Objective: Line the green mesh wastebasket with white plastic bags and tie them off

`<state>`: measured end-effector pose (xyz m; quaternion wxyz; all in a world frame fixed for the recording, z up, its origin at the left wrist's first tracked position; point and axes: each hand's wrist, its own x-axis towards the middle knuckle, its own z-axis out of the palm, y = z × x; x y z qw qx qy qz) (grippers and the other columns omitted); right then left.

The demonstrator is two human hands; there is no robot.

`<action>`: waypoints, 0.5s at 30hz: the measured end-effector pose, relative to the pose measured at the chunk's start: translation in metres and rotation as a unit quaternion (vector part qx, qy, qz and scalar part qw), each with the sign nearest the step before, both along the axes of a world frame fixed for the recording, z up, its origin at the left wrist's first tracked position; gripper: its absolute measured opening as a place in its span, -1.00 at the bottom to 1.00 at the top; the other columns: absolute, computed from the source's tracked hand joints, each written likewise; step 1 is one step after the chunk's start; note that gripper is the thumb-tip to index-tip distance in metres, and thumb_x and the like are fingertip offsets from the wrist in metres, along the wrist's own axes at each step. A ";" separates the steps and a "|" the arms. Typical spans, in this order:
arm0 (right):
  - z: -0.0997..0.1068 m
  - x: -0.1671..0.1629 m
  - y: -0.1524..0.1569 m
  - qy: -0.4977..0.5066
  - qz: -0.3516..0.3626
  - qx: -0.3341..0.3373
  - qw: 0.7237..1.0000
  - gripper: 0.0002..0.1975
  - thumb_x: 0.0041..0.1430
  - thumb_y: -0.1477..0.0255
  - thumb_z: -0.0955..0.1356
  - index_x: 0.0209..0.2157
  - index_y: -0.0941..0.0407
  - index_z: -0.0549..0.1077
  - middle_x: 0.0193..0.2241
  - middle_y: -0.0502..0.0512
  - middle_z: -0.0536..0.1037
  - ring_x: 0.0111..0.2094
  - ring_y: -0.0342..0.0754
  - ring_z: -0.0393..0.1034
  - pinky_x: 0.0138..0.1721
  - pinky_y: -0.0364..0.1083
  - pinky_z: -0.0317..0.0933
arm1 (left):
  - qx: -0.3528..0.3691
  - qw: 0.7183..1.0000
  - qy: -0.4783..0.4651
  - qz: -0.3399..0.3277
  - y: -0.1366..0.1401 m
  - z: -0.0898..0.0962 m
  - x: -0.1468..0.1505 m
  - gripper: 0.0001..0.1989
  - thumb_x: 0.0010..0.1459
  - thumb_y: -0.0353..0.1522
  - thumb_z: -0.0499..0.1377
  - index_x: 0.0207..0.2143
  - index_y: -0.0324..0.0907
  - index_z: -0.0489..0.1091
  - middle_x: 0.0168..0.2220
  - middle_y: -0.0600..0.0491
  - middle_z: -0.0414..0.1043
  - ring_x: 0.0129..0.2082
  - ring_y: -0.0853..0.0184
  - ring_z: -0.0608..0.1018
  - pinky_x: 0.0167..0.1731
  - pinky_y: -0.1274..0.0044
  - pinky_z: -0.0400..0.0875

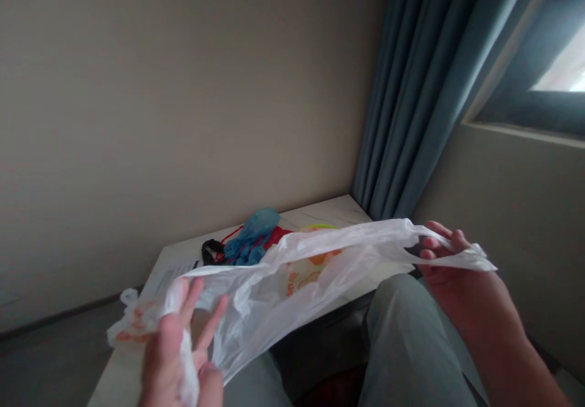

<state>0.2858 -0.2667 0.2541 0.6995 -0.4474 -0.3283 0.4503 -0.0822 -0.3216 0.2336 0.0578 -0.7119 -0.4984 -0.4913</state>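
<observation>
A thin white plastic bag [311, 279] is stretched out sideways in the air between my two hands. My left hand [183, 334] has one end of the bag, a strip of it running past the thumb and across the palm, while some fingers stand apart. The bag's other end, with its handle loops, passes over the fingers of my right hand [450, 261], which are curled against it. Through the see-through plastic, orange print on a pale item [306, 273] shows behind the bag.
Below stands a white table [338, 209]. On it lie a crumpled blue plastic bag [256, 236], something red [280, 234] and a small black bundle [211, 251]. A white bag with orange print [132, 322] sits at the left edge. My knees [402, 334] are close to the table's front edge.
</observation>
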 end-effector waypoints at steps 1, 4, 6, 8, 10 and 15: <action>-0.004 0.004 0.005 0.006 0.015 -0.010 1.000 -0.71 0.30 0.16 0.30 -0.14 0.02 0.54 -0.34 0.05 0.63 -0.67 -0.21 0.28 -0.50 -0.11 0.35 | -0.012 1.000 -0.013 -0.019 0.005 -0.002 0.008 -0.14 0.15 -0.50 0.13 0.39 0.17 -0.17 0.39 0.00 0.04 0.24 -0.02 0.36 0.08 0.06 0.47; -0.017 0.010 0.015 0.017 0.051 -0.041 0.998 -0.69 0.29 0.19 0.30 -0.06 0.01 0.52 -0.19 0.06 0.64 -0.80 -0.34 -0.10 -0.64 -0.14 0.21 | -0.023 0.998 -0.008 -0.049 0.022 -0.016 0.022 -0.21 0.18 -0.55 0.09 0.39 0.08 -0.08 0.39 -0.06 0.02 0.25 0.05 0.34 0.17 0.16 0.39; -0.023 0.010 0.017 0.015 0.071 -0.051 0.996 -0.67 0.25 0.24 0.31 0.00 0.02 0.49 -0.05 0.12 0.61 -0.79 -0.36 -0.15 -0.64 -0.14 0.21 | -0.023 0.999 0.004 -0.049 0.033 -0.025 0.025 -0.24 0.20 -0.57 0.06 0.38 0.04 -0.05 0.38 -0.09 0.05 0.27 0.09 0.32 0.21 0.20 0.34; -0.028 0.009 0.017 0.015 0.091 -0.051 0.994 -0.61 0.21 0.30 0.30 0.06 0.02 0.46 0.05 0.17 0.55 -0.77 -0.35 -0.12 -0.59 -0.12 0.25 | -0.018 0.998 0.019 -0.050 0.044 -0.032 0.027 -0.27 0.22 -0.59 0.03 0.37 0.02 -0.01 0.37 -0.08 0.07 0.31 0.11 0.26 0.23 0.23 0.30; -0.029 0.010 0.016 0.013 0.109 -0.049 0.993 -0.54 0.18 0.31 0.27 0.12 0.01 0.42 0.08 0.22 0.52 -0.76 -0.33 -0.11 -0.58 -0.09 0.25 | -0.013 0.998 0.037 -0.055 0.052 -0.036 0.031 -0.28 0.22 -0.61 0.00 0.37 0.02 0.01 0.37 -0.07 0.08 0.33 0.13 0.22 0.24 0.26 0.28; -0.025 0.023 0.018 -0.062 0.157 -0.117 0.979 -0.38 0.19 0.13 0.14 0.23 0.03 0.31 -0.14 0.27 0.63 -0.79 -0.29 -0.17 -0.64 -0.08 0.17 | 0.003 0.997 0.059 -0.058 0.059 -0.049 0.034 -0.25 0.20 -0.66 0.01 0.36 0.04 0.02 0.35 -0.05 0.10 0.34 0.18 0.20 0.25 0.31 0.27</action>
